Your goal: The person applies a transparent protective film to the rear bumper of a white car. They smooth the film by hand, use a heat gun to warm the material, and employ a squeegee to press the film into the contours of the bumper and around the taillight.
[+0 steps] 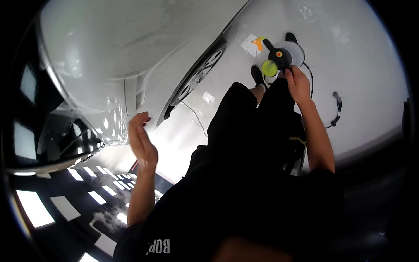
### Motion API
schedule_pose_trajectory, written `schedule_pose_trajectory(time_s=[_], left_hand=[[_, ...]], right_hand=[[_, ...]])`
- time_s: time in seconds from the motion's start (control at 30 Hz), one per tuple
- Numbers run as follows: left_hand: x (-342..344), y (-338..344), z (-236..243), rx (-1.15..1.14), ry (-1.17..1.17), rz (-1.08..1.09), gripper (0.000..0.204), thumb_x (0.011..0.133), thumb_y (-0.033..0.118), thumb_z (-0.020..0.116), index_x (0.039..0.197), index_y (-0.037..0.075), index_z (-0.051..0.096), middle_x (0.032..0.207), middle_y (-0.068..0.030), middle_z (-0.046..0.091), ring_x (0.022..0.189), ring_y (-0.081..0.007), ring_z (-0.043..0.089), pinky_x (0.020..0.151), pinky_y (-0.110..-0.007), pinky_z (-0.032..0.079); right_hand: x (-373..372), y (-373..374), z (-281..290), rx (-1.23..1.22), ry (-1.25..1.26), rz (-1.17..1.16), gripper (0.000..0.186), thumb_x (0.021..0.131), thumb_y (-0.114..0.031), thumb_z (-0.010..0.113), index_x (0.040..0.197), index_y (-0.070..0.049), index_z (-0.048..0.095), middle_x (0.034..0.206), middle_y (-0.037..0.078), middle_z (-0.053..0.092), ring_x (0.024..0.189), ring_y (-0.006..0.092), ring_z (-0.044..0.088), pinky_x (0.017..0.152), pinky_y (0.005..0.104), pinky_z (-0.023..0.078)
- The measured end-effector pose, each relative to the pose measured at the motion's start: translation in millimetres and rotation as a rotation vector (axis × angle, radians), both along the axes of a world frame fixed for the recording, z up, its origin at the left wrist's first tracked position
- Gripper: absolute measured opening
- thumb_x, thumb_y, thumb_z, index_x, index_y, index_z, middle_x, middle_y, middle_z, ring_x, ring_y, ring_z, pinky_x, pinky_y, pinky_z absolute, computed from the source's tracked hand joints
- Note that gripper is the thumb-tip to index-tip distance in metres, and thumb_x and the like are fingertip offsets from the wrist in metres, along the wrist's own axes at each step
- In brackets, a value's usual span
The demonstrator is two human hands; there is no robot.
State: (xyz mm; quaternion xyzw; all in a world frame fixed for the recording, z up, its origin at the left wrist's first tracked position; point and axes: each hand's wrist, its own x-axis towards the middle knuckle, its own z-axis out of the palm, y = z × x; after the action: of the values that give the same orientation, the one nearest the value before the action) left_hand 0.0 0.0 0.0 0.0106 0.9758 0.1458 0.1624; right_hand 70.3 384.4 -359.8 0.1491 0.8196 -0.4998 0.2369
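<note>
My right hand [298, 83] grips the black handle of what looks like a pump sprayer [279, 56] with a translucent round body and yellow-green parts. It hangs over the floor near my shoes, and its round yellow-green knob is blurred. My left hand [142, 139] is raised beside the light-coloured car body [113, 48], near a side vent [140, 93]. Its fingers are stretched and slightly bent, holding nothing visible. Whether the fingertips touch the car, I cannot tell.
The car's wheel [203, 72] is ahead of my legs. White and orange scraps [252, 45] lie on the pale floor. To the right lies a dark hose or cable end [337, 109]. A thin cord [196, 115] runs from near the wheel. Bright ceiling panels [35, 207] show at the lower left.
</note>
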Motion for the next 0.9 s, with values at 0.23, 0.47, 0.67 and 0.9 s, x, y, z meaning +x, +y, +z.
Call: schedule_pose_trajectory(time_s=[0.23,0.47,0.67,0.9], left_hand=[[-17,42,-95,0.718,-0.119,1.174,0.056,0.112,0.030,0.047,0.159,0.003,0.032,0.163,-0.0146,0.037,0.147,-0.0266,0.040,0.120,-0.040,0.035],[-48,101,-108,0.660,0.013,1.265,0.052,0.115,0.023,0.028,0.161,-0.002,0.022,0.169,-0.0145,0.025,0.157,-0.0255,0.023,0.128,-0.042,0.026],[-42,92,-145,0.582,0.100,1.282,0.053,0.112,0.024,0.047,0.158,0.004,0.030,0.166,-0.0095,0.032,0.153,-0.0254,0.030,0.124,-0.042,0.033],[-43,75,-142,0.725,0.248,1.305,0.049,0.109,0.026,0.058,0.148,0.002,0.041,0.153,-0.0113,0.046,0.142,-0.0222,0.044,0.119,-0.040,0.040]], right_hand=[[-7,65,-178,0.085,0.262,-0.126,0.030,0.100,-0.030,0.057,0.112,-0.003,0.063,0.092,0.022,0.065,0.089,0.0431,0.065,0.080,0.0500,0.049],[-70,42,-362,-0.095,-0.268,-0.830,0.057,0.088,-0.046,0.073,0.111,0.005,0.068,0.098,0.014,0.071,0.093,0.0245,0.067,0.083,0.0354,0.050],[-7,129,-482,0.116,-0.449,-0.499,0.042,0.100,-0.034,0.054,0.116,0.002,0.068,0.104,0.028,0.073,0.105,0.0447,0.069,0.087,0.0514,0.053],[-29,-10,-214,0.000,-0.190,-0.005,0.029,0.102,-0.026,0.050,0.107,-0.004,0.070,0.104,0.026,0.072,0.103,0.0406,0.070,0.088,0.0481,0.055]])
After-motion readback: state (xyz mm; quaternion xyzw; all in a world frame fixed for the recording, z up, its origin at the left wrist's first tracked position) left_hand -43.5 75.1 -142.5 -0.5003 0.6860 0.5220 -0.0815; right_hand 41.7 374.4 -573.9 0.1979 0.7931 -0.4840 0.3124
